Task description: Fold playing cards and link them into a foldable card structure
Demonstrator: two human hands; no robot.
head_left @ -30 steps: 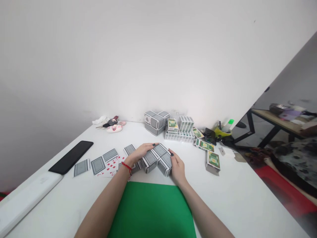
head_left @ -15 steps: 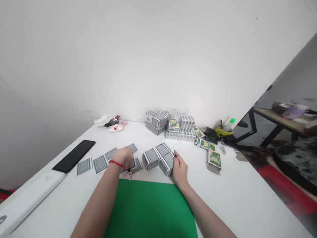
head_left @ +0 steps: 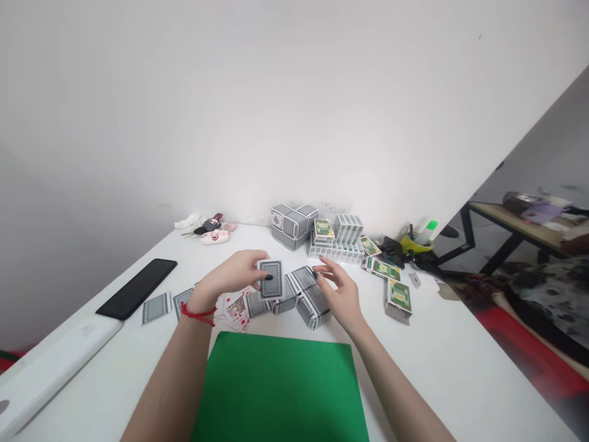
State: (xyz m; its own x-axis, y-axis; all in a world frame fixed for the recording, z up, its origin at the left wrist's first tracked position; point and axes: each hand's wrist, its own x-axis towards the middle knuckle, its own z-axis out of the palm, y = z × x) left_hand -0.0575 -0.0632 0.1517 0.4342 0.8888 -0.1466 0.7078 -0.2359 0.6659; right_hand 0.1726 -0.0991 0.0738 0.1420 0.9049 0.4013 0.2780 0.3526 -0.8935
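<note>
My left hand (head_left: 243, 270) pinches a grey-backed playing card (head_left: 272, 281), its thumb across the patterned back; whether more cards lie under it, I cannot tell. This card is held above the left end of a block of stacked playing cards (head_left: 311, 304). At the block's far right side is my right hand (head_left: 340, 291), fingers curved and apart, thumb over the block's edge; contact there is unclear. Loose face-up cards (head_left: 238, 310) with red diamonds lie spread beneath my left hand. Face-down cards (head_left: 156, 308) lie farther left, partly hidden by my left wrist.
A green mat (head_left: 280, 387) lies in front of me. Behind are more stacked cards (head_left: 294, 227) and several card boxes (head_left: 338, 248). Further boxes (head_left: 398, 297) lie right. A black phone (head_left: 138, 286), a white long object (head_left: 59, 362) and small trinkets (head_left: 215, 236) are left.
My left hand has risen from the loose cards and moved right with a playing card. My right hand has loosened from the block's side and shifted up with fingers apart.
</note>
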